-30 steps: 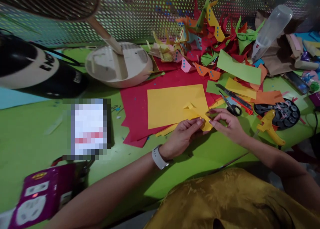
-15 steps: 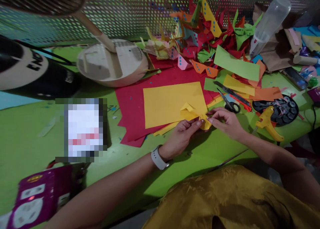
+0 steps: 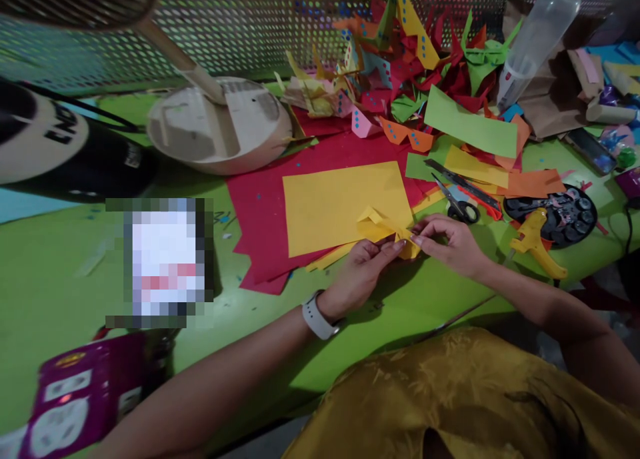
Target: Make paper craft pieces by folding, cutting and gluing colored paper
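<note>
My left hand (image 3: 367, 269) pinches a folded piece of yellow paper (image 3: 374, 225) between thumb and fingers, near the table's front side. From the right, my right hand (image 3: 447, 242) grips the same piece with thumb and forefinger, close to the left thumb. Part of the fold is hidden behind the fingers. Just beyond it lies a flat yellow sheet (image 3: 340, 202), on top of red paper (image 3: 250, 225). Small scissors (image 3: 457, 202) and a box cutter (image 3: 465, 185) are a little past my right hand.
A yellow glue gun (image 3: 540, 245) rests by a black palette-like tray (image 3: 570, 215) at right. Folded coloured paper shapes (image 3: 400, 65) pile up at the back, beside a clear bottle (image 3: 540, 42). A round fan base (image 3: 220, 149), a blurred-out screen (image 3: 165, 262) and a purple box (image 3: 90, 385) are left.
My right fingertips have shifted slightly left, towards the left thumb, on the yellow paper. Both hands keep their hold. The whole view has moved a little.
</note>
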Demonstrator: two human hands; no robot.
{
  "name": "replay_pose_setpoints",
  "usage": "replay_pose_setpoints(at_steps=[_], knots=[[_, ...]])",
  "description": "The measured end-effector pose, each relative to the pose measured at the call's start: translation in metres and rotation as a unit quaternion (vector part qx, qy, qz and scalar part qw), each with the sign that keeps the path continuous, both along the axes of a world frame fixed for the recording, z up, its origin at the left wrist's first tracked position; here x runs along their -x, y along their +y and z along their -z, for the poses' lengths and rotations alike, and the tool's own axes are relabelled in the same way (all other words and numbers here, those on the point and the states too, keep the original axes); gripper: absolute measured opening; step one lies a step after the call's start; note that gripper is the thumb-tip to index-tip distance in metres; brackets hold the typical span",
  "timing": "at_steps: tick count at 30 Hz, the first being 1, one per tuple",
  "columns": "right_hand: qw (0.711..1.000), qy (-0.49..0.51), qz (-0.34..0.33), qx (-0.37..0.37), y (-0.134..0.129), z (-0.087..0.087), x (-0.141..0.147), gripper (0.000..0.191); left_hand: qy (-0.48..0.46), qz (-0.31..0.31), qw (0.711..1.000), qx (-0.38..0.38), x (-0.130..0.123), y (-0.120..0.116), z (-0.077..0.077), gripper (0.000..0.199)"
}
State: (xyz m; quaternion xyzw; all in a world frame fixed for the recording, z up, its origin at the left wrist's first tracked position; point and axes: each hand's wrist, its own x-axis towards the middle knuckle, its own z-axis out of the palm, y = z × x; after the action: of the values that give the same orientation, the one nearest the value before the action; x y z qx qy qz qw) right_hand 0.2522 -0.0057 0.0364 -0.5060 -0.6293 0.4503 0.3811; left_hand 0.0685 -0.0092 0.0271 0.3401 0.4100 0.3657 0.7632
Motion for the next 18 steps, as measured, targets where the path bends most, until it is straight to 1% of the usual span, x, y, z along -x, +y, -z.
replay_pose_setpoints(at_steps=[10,15,18], knots=[[1.000,0.006,-0.008,0.013,-0.0001,-0.0019,0.0001,0.025,0.003,-0.014,1.000,-0.003,0.0009,-0.0007,0.0042,0.021],[1.000,0.007,-0.012,0.007,0.0001,-0.0018,0.0002,0.025,0.005,-0.026,1.000,0.010,0.0011,-0.0008,0.0042,0.020],[1.000,0.001,-0.016,0.006,0.0002,-0.0016,0.0000,0.025,0.004,-0.032,0.999,0.010,0.0023,-0.0008,0.0067,0.019]])
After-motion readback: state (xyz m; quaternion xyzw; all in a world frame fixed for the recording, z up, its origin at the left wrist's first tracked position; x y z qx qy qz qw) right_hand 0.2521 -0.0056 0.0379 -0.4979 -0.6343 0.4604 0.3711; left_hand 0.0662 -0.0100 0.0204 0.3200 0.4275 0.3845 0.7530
